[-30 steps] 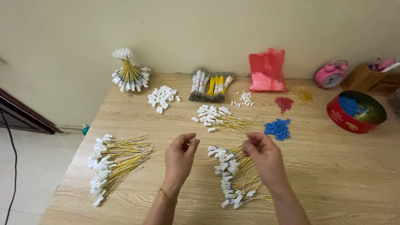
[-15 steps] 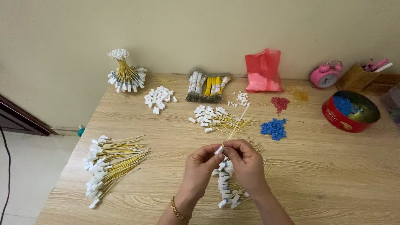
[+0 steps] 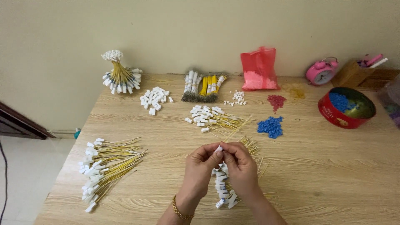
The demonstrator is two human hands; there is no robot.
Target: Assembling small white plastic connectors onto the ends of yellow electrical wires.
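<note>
From the head view, my left hand (image 3: 200, 173) and my right hand (image 3: 241, 168) meet over the middle of the wooden surface (image 3: 333, 175), fingertips pressed together. Between them my fingers (image 3: 216, 153) are closed on a small white connector (image 3: 218, 148), which sits right at the tips of both hands; its thin yellow wire (image 3: 237, 130) runs up and away to the right from the pinch, tilted above the surface. A gold bracelet (image 3: 180, 212) circles my left wrist. Directly under my hands, partly hidden by them, lies a loose pile of wired connectors (image 3: 223, 191), white ends toward me. Well to my left a larger heap of yellow wires with white ends (image 3: 104, 166) is fanned out. Beyond my hands lie another small spread of wired connectors (image 3: 210, 116), a scatter of loose white connectors (image 3: 155, 99), and bundled wires (image 3: 204, 87) near the wall, with a tied upright bundle (image 3: 118, 77) farther left. To the right lie blue beads (image 3: 271, 126), a small patch of red beads (image 3: 276, 101), a red plastic bag (image 3: 259, 68), a red round tin (image 3: 346, 108) and a pink alarm clock (image 3: 321, 71).
</note>
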